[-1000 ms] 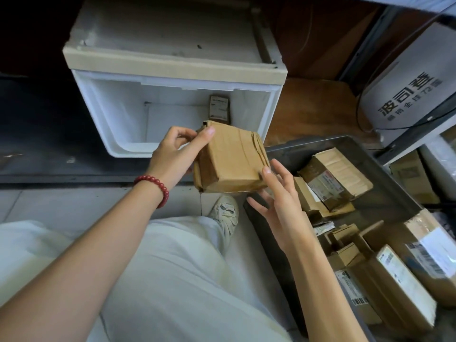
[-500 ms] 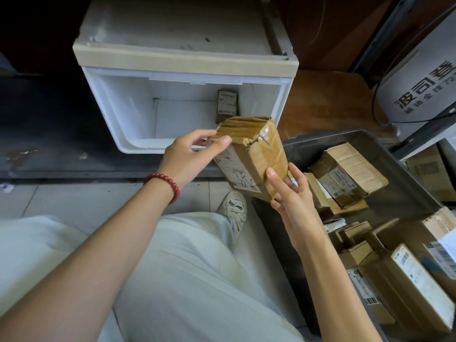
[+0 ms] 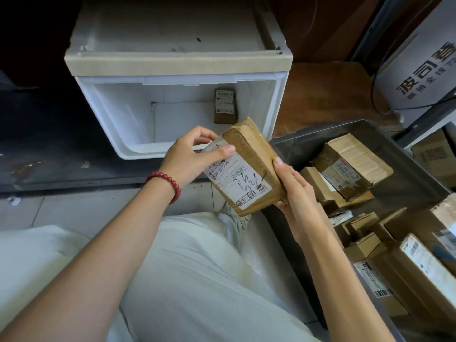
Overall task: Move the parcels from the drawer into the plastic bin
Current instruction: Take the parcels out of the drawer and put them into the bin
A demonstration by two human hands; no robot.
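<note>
While both hands hold one taped parcel (image 3: 246,166) between drawer (image 3: 118,134) and plastic bin (image 3: 320,129), the step is mid-transfer. Grip: left hand (image 3: 187,159) pinches the label end; right hand (image 3: 296,191) wraps the far edge. Parcel tilted, label up (not over the bin). Next: swing right, lower among boxes (image 3: 350,164). One small parcel (image 3: 224,106) stands inside the drawer.

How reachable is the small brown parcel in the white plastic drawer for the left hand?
Probably not yet: left hand and right hand both hold a taped cardboard parcel. Otherwise nothing in the white plastic drawer blocks the small brown parcel.
</note>
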